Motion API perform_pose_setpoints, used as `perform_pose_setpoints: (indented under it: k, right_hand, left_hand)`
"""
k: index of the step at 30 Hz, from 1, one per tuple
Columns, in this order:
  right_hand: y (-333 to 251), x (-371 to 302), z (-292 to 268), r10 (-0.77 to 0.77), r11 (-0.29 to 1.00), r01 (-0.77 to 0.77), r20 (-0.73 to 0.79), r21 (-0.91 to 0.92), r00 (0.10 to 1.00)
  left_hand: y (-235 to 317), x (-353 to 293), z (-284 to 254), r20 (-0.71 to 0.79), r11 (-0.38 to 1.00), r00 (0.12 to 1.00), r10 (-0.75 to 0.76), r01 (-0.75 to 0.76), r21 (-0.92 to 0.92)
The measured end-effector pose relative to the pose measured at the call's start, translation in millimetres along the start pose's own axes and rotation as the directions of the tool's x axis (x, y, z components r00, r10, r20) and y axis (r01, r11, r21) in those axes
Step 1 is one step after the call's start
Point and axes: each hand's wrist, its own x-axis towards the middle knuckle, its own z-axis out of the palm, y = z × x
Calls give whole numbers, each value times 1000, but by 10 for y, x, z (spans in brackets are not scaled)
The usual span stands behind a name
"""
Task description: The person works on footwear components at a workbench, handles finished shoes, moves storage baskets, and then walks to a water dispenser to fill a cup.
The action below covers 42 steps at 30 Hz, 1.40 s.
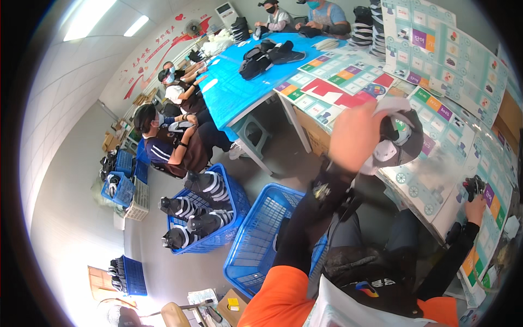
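My left hand [357, 136] is raised over the near edge of the board-covered table. Its fingers are closed on a grey-and-white shoe upper [414, 139], with the opening and a green patch inside showing. Motion blurs the hand a little. Further right, my right hand [475, 210] rests low over the table boards, its fingers around a small black object [474, 187]. That object is too small to name. The two hands are well apart.
Blue baskets [231, 267] stand by my left side, one holding stacked shoe uppers [210, 188]. Dark shoe uppers [267, 59] lie on the blue table [229, 82]. Printed boards [447, 60] lean at the right. Co-workers [169, 136] sit left and at the far end.
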Motion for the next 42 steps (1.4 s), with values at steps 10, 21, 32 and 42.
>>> perform_pose_setpoints:
  k: [10,21,32,42]
  right_hand:
    - [-145,123,-96,-209,966,237,-233,101,950]
    - [-1541,-1242,-1089,-370,345,-278,402,897,838]
    - [-1880,-1268,-898,-265,483,-85,237,871,935]
    - [-1988,-1258,-906,-244,535,82,61,841,968]
  left_hand:
    - [315,490,1309,210,925,937,279,-321,205]
    - [664,610,1496,519,942,799,304,-333,-40]
    - [661,523,1555,542,945,798,266,-327,17]
    - [687,514,1432,529,950,802,276,-311,-24]
